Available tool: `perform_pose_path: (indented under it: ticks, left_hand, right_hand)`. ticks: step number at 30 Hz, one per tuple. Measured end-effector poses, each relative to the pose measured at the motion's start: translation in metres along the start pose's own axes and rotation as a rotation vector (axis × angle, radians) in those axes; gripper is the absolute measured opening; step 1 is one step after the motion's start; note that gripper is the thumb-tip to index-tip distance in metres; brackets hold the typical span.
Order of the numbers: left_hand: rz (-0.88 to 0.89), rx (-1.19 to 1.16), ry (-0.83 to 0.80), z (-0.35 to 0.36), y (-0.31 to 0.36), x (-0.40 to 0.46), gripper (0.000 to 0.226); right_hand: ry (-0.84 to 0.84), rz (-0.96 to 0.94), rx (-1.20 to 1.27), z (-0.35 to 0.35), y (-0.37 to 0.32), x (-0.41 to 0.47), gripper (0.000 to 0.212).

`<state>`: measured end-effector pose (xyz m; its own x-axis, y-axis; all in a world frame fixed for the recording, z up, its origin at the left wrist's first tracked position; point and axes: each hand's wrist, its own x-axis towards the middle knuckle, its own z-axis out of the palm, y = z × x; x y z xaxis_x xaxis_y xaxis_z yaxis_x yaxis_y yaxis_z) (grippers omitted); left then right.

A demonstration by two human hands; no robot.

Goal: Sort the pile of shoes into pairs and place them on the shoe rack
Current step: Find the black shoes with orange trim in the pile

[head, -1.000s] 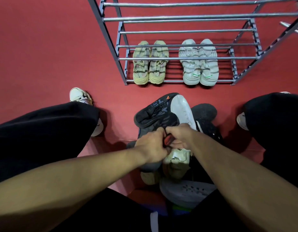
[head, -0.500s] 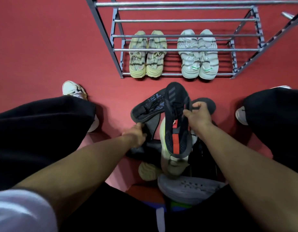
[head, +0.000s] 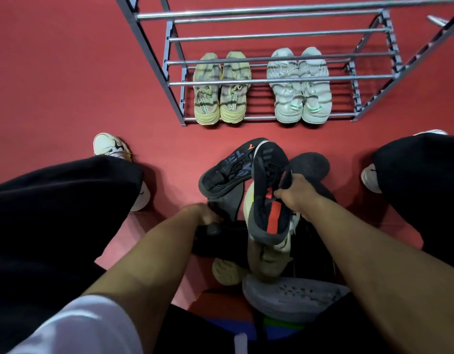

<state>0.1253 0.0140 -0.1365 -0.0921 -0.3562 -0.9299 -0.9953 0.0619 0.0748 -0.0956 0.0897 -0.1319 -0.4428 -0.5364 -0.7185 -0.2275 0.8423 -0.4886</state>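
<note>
A pile of shoes lies on the red floor between my legs. My right hand (head: pixel 294 194) grips a black sneaker with a red insole strip (head: pixel 268 198), held above the pile with its opening facing me. Its match, a black sneaker (head: pixel 225 171), lies sole-up at the pile's far left. My left hand (head: pixel 204 213) is closed on a dark grey shoe (head: pixel 229 203) under that sole. A cream shoe (head: pixel 266 256), a grey perforated clog (head: pixel 292 295) and another black shoe (head: pixel 310 166) lie in the pile. The grey metal shoe rack (head: pixel 271 80) holds a yellow-green pair (head: pixel 220 90) and a white pair (head: pixel 300 85) on its bottom shelf.
My knees in black trousers flank the pile, with my own white sneakers (head: pixel 111 146) on the floor at left and right. Red floor stretches between the pile and the rack. The rack's upper bars cross the top of the view.
My hands, together on the pile a second ago, have parted. The right hand has lifted the red-strip black sneaker up; the left has stayed low on the dark shoe.
</note>
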Motion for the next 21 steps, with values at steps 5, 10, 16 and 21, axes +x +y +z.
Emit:
perform_pose_path:
  ticks: [5, 10, 16, 21]
  left_hand:
    - [0.043, 0.014, 0.028, 0.001, 0.002, -0.012, 0.050]
    - [-0.045, 0.054, 0.300, -0.037, 0.016, -0.044, 0.061]
    - [-0.035, 0.078, 0.622, -0.082, 0.036, -0.088, 0.057]
    - [0.103, 0.068, 0.763, -0.079, 0.030, -0.116, 0.050]
  right_hand:
    - [0.047, -0.042, 0.078, -0.006, -0.001, -0.008, 0.023]
    - [0.094, -0.043, 0.194, -0.010, -0.003, -0.001, 0.034]
    - [0.138, 0.044, 0.360, -0.018, -0.004, -0.005, 0.022]
    - [0.165, 0.038, 0.353, -0.024, -0.006, -0.011, 0.022]
